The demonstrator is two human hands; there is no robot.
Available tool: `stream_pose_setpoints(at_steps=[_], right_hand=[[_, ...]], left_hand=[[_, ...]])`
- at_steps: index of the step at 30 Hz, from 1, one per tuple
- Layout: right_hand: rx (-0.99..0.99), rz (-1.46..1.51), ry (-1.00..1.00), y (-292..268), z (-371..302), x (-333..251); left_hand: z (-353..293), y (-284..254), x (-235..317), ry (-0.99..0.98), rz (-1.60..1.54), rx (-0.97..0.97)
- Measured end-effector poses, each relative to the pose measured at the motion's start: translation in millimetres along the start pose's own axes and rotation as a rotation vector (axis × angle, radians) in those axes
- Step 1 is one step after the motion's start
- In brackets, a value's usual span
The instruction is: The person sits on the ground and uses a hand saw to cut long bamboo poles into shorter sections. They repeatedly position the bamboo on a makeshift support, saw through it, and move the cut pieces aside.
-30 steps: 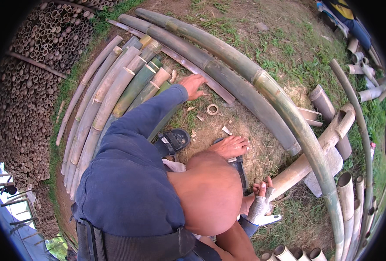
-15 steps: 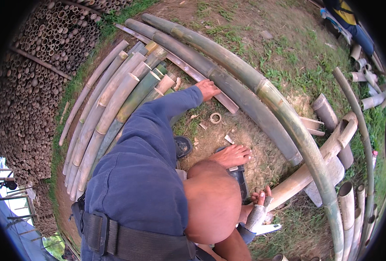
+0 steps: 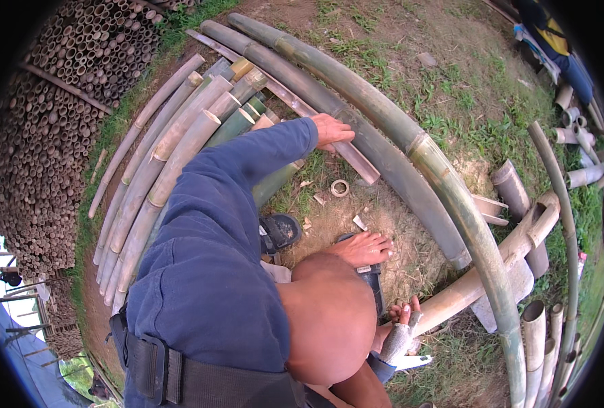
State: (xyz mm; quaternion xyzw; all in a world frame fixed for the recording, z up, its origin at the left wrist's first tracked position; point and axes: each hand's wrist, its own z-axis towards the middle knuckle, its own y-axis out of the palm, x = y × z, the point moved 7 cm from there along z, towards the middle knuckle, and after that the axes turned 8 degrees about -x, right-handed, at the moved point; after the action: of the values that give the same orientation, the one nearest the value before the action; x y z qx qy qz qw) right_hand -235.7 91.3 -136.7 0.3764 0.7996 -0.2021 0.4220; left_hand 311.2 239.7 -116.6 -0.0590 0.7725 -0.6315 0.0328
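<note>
Reaching forward, left hand [image 3: 332,129] lay flat, fingers open, on a split bamboo slat [image 3: 343,151] beside long green culms; slat judged stiff, light, splintery-edged; grip mid-length; right hand [image 3: 398,334] clenched around a short bamboo piece [image 3: 397,340].

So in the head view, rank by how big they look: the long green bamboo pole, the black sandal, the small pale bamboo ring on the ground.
1. Long green bamboo pole, by far the largest
2. Black sandal
3. Small pale bamboo ring, the smallest
</note>
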Motion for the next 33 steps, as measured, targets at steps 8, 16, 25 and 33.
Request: stream_pose_setpoints(at_steps=[8,16,25,33], right_hand=[[-0.090,-0.008,0.210,-50,-3,87],[-0.079,-0.386,0.053,-92,33,140],[-0.247,-0.683,0.039,22,15,41],[-0.243,-0.618,0.042,8,-15,50]], left_hand=[[-110,-27,-261,-1.103,-0.081,0.201],[-152,54,-332,-0.624,0.229,-0.576],[-164,-7,-291,-0.657,0.322,-0.853],[-227,2,-311,-0.856,0.302,-0.770]])
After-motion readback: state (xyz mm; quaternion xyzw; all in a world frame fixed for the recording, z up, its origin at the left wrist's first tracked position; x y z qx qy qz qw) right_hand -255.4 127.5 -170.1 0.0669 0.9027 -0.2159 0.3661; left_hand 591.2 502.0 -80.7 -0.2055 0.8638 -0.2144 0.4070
